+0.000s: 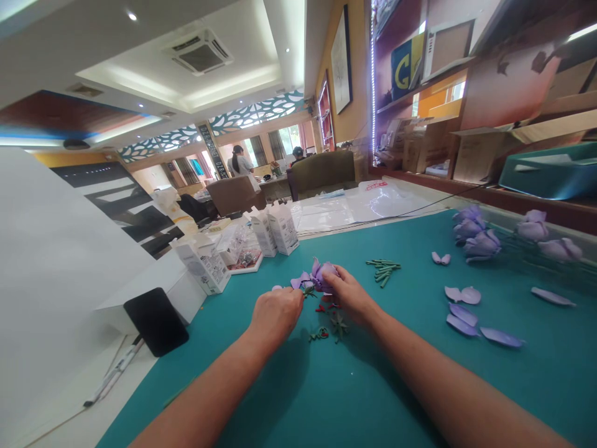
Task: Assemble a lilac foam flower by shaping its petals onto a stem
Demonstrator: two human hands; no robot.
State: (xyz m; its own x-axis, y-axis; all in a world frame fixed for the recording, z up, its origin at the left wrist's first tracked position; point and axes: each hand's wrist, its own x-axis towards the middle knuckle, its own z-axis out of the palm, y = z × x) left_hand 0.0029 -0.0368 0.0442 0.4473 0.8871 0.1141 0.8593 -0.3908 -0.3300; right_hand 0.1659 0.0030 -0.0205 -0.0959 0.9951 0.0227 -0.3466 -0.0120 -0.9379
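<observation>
A half-built purple flower [319,277], made of small soft-looking petals, is sitting between two bare hands just above a teal work mat [303,398]. The right hand [349,295] is gripping the flower head from the right, fingers closed around its petals. The left hand [276,313] is curled shut at the flower's left side, pinching what seems to be a loose petal or the stem end; the exact contact is too small to tell.

Directly beneath the hands, small green star-shaped pieces [338,323] and a few red bits [321,308] are lying on the mat, not yet fitted. A little beyond, a small heap of green stem pieces [383,269] is waiting, untouched.

To the right, loose purple petals [461,311] are lying scattered, well apart from the hands. Farther right and back, several finished purple blooms [476,239] are resting together near the mat's edge. Judging from this, a number of flowers appear complete, the one in hand seems partway through, and enough petals and green parts remain for more.

To the left of the mat, small white cartons [275,230] are standing upright beside a clear packet of parts [242,249], and a dark phone [156,320] is lying near a white box. Far back in the room, other people are standing or sitting near armchairs, away from this table.
</observation>
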